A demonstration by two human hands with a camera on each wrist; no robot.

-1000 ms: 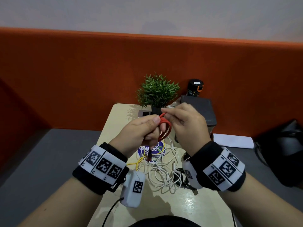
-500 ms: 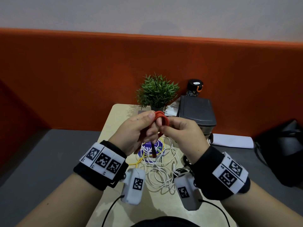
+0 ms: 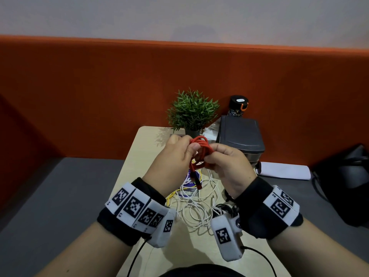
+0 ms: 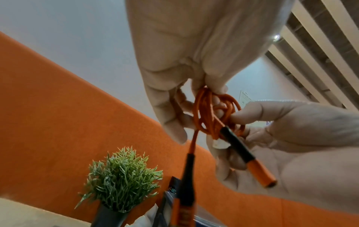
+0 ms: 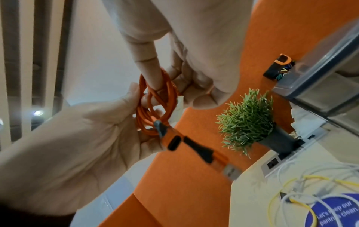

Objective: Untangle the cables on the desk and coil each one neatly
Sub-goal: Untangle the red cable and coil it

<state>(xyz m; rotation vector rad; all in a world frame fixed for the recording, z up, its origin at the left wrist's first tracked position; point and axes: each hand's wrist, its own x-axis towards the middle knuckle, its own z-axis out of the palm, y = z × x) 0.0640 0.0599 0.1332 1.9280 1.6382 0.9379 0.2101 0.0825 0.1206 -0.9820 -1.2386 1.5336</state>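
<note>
A red-orange cable (image 3: 201, 147) is wound in a small coil, held above the desk between both hands. My left hand (image 3: 187, 149) pinches the coil's left side with thumb and fingers. My right hand (image 3: 214, 155) grips its right side, and in the right wrist view its index finger (image 5: 153, 76) passes through the loops of the coil (image 5: 155, 107). One connector (image 4: 250, 161) lies across the right palm, and the other end (image 3: 196, 180) hangs below. Tangled white cables (image 3: 197, 208) and a yellow cable (image 3: 173, 193) lie on the desk (image 3: 139, 156) under the hands.
A potted plant (image 3: 192, 112), a dark grey box (image 3: 239, 134) and a black bottle (image 3: 237, 105) stand at the desk's far end against the orange partition. A blue sticker (image 5: 338, 212) lies under the cables. A black bag (image 3: 343, 186) sits at the right.
My right hand came off the top of the coil and now grips its right side, the wrist rolled so its camera shows. The left hand kept its hold on the coil.
</note>
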